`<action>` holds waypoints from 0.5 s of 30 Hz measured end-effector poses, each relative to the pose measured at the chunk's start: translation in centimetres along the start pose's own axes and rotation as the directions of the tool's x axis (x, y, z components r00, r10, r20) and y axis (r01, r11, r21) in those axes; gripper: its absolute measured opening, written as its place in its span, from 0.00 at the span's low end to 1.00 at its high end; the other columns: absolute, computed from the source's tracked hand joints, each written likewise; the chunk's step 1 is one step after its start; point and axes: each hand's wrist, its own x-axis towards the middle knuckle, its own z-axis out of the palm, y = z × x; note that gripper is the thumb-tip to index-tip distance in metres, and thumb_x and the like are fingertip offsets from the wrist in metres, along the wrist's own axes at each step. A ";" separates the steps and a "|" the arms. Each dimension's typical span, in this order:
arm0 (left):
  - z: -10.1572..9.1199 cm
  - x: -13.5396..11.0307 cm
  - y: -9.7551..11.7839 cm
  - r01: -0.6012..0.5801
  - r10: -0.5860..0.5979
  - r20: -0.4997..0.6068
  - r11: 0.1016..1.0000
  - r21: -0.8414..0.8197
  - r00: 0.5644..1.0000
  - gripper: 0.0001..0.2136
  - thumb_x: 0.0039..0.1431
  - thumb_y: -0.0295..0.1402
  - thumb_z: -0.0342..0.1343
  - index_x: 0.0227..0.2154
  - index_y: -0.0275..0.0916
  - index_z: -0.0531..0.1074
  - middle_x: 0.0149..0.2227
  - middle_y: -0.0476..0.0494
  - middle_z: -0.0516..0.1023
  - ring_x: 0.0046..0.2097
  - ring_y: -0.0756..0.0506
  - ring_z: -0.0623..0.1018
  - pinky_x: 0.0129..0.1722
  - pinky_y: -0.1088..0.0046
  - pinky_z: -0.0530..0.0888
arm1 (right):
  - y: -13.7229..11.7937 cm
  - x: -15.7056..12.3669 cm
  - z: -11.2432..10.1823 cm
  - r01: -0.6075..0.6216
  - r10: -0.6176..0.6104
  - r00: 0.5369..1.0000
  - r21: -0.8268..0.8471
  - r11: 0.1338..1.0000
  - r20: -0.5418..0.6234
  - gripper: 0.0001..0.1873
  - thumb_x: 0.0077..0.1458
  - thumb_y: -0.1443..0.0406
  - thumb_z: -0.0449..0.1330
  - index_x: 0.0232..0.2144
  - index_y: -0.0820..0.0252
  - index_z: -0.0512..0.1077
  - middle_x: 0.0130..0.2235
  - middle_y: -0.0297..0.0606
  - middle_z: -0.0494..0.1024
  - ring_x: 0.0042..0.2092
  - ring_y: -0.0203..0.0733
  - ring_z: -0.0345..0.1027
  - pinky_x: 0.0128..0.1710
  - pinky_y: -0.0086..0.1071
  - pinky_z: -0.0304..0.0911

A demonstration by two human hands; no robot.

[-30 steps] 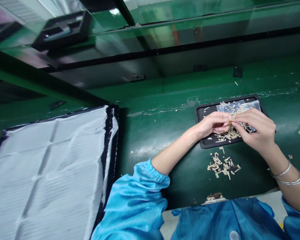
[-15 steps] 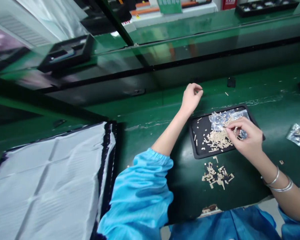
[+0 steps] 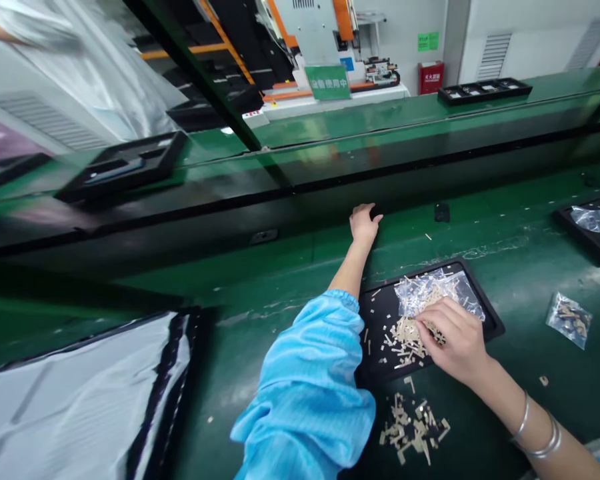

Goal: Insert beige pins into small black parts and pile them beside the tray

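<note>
My left hand point(image 3: 364, 224) reaches to the back of the green table, close to the dark upright panel. Its thumb stands apart from the fingers, and I see nothing held. My right hand point(image 3: 455, 340) is over a black tray point(image 3: 495, 328), thumb and forefinger pinched together; whatever is between them is too small or hidden to name. In the tray lie many small beige pieces point(image 3: 404, 337), some flat and strip-like, and a clear plastic bag point(image 3: 467, 297). A loose pile of beige and dark pieces point(image 3: 414, 427) lies on the table in front of the tray.
A small clear bag of parts point(image 3: 570, 320) lies to the right, near another black tray point(image 3: 593, 233) with plastic in it. A white-covered tray point(image 3: 80, 393) takes up the left. A small black piece point(image 3: 442, 213) lies at the back. Black trays point(image 3: 125, 167) stand on the raised ledge.
The view has tilted up and shifted. My left hand has reached farther toward the back panel, its fingers opening from a curled pose. My right hand stays pinched, now lower over the beige pieces.
</note>
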 end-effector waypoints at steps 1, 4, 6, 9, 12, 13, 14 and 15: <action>-0.1 -0.2 0.1 -0.010 0.010 -0.001 1.000 0.008 1.000 0.17 0.61 0.31 0.50 0.52 0.35 0.67 0.55 0.37 0.70 0.58 0.40 0.66 0.57 0.65 0.62 | 0.0 0.0 0.0 0.001 -0.001 1.000 0.001 1.000 0.002 0.07 0.52 0.76 0.56 0.31 0.60 0.67 0.27 0.36 0.75 0.31 0.38 0.68 0.30 0.32 0.65; -0.7 -0.6 0.5 -0.030 0.029 0.029 0.999 0.027 0.999 0.13 0.61 0.30 0.49 0.47 0.33 0.71 0.49 0.33 0.73 0.56 0.38 0.67 0.56 0.63 0.63 | 0.2 -0.1 0.2 0.005 -0.005 1.000 -0.007 1.000 0.005 0.07 0.53 0.75 0.55 0.30 0.60 0.67 0.27 0.37 0.75 0.30 0.38 0.67 0.29 0.32 0.64; -1.2 -0.6 0.8 -0.033 0.031 0.067 0.999 0.025 0.997 0.11 0.60 0.29 0.50 0.43 0.34 0.73 0.46 0.32 0.74 0.54 0.37 0.69 0.54 0.63 0.65 | 0.3 -0.1 0.3 -0.001 0.001 1.000 -0.019 1.000 0.013 0.07 0.54 0.75 0.54 0.29 0.59 0.67 0.26 0.36 0.74 0.30 0.37 0.66 0.29 0.32 0.63; -2.1 -0.1 1.3 -0.013 0.014 0.121 1.000 -0.012 0.993 0.06 0.56 0.28 0.56 0.36 0.34 0.75 0.43 0.34 0.75 0.51 0.39 0.72 0.53 0.63 0.67 | 0.3 -0.3 0.5 0.007 -0.006 1.000 -0.031 1.000 0.015 0.07 0.55 0.74 0.53 0.29 0.59 0.68 0.25 0.36 0.73 0.29 0.38 0.67 0.28 0.32 0.63; -2.4 0.3 2.0 0.040 -0.027 0.125 0.994 -0.102 0.992 0.09 0.57 0.32 0.57 0.38 0.33 0.73 0.43 0.39 0.74 0.48 0.43 0.73 0.51 0.60 0.70 | 0.4 -0.3 0.8 0.027 -0.028 0.999 -0.047 0.999 -0.016 0.07 0.55 0.74 0.53 0.29 0.59 0.67 0.24 0.35 0.72 0.28 0.38 0.66 0.27 0.31 0.62; -2.4 0.3 2.1 0.062 -0.046 0.111 0.987 -0.146 0.993 0.10 0.59 0.34 0.55 0.40 0.33 0.71 0.45 0.39 0.74 0.48 0.44 0.74 0.50 0.59 0.71 | 0.5 -0.3 0.9 0.031 -0.032 0.999 -0.051 0.998 -0.026 0.08 0.55 0.74 0.52 0.29 0.59 0.67 0.24 0.35 0.72 0.28 0.38 0.66 0.26 0.31 0.62; -2.3 0.2 2.3 0.084 -0.067 0.092 0.977 -0.196 0.993 0.12 0.60 0.35 0.54 0.42 0.33 0.70 0.45 0.40 0.73 0.47 0.45 0.74 0.49 0.59 0.71 | 0.6 -0.4 1.1 0.032 -0.034 0.999 -0.055 0.998 -0.034 0.08 0.55 0.74 0.52 0.28 0.59 0.67 0.24 0.35 0.72 0.27 0.38 0.66 0.26 0.31 0.61; -2.3 0.1 2.3 0.105 -0.090 0.071 0.962 -0.253 0.993 0.12 0.61 0.36 0.53 0.42 0.33 0.70 0.45 0.40 0.73 0.47 0.45 0.74 0.48 0.60 0.72 | 0.7 -0.4 1.2 0.034 -0.036 0.999 -0.057 0.998 -0.038 0.08 0.55 0.74 0.52 0.28 0.59 0.66 0.24 0.35 0.72 0.27 0.38 0.66 0.26 0.31 0.61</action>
